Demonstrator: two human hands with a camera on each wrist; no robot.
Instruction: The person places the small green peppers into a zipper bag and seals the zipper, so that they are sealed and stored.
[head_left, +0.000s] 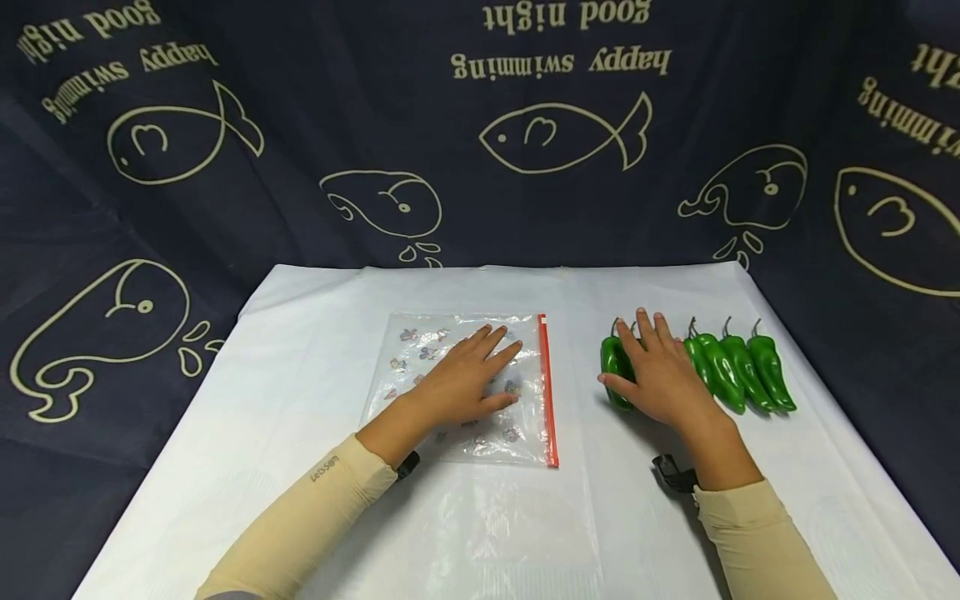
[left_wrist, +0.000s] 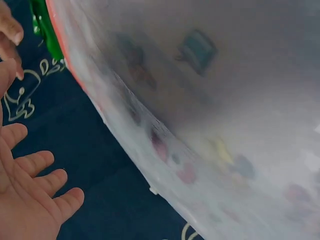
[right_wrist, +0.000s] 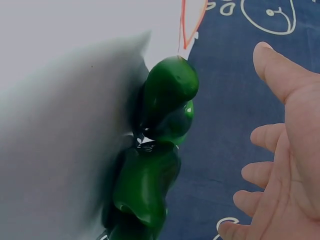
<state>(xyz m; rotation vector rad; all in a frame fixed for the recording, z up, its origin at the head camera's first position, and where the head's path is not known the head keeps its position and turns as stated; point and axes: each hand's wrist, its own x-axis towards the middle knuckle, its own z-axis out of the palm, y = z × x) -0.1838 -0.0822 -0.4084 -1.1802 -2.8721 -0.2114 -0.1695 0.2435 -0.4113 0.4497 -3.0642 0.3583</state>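
Observation:
A clear zip bag point(head_left: 480, 446) with small coloured prints and a red slider strip point(head_left: 550, 392) lies flat on the table. My left hand point(head_left: 468, 379) hovers over it, fingers spread and straight. The left wrist view shows a gap between that hand point(left_wrist: 30, 185) and the bag point(left_wrist: 225, 125). Several glossy green peppers point(head_left: 723, 371) with thin stems lie side by side to the bag's right. Above the left part of that row is my right hand point(head_left: 663, 379), fingers extended, hiding some of them. In the right wrist view the hand point(right_wrist: 285, 155) is apart from the peppers point(right_wrist: 145, 180).
A white cloth point(head_left: 315, 358) covers the table. Behind and at both sides hangs a dark blue curtain point(head_left: 420, 100) with fish and whale drawings. Black wrist straps point(head_left: 675, 475) sit at the ends of the beige sleeves point(head_left: 757, 533).

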